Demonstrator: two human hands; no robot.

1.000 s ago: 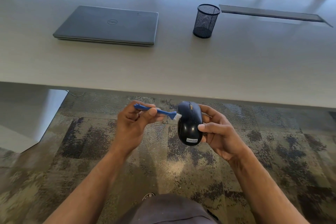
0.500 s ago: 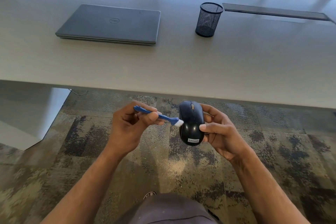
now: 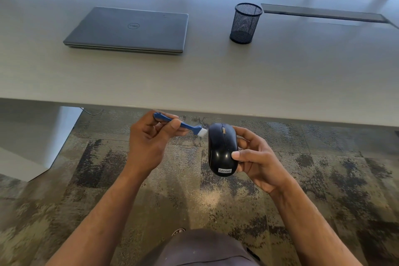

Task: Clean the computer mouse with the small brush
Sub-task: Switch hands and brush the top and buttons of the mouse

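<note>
Mouse (image 3: 222, 151) held in air below table (image 3: 216, 75) edge, gripped by right hand (image 3: 257, 157), thumb on top, fingers along far side. Left hand (image 3: 149, 138) pinching brush (image 3: 183, 125), bristles at mouse's front-left edge. Light, rigid, glossy shell, likely slippery; best gripped by the sides. Thin brush handle: pinch near middle, light pressure around wheel.

Both forearms (image 3: 103, 211) are bare from the bottom corners of the frame up to the wrists, with no sleeves, watch or rings showing. At bottom centre, grey trousers (image 3: 203, 248) cover a knee, and a sandalled foot (image 3: 178, 231) peeks out just above it.
</note>
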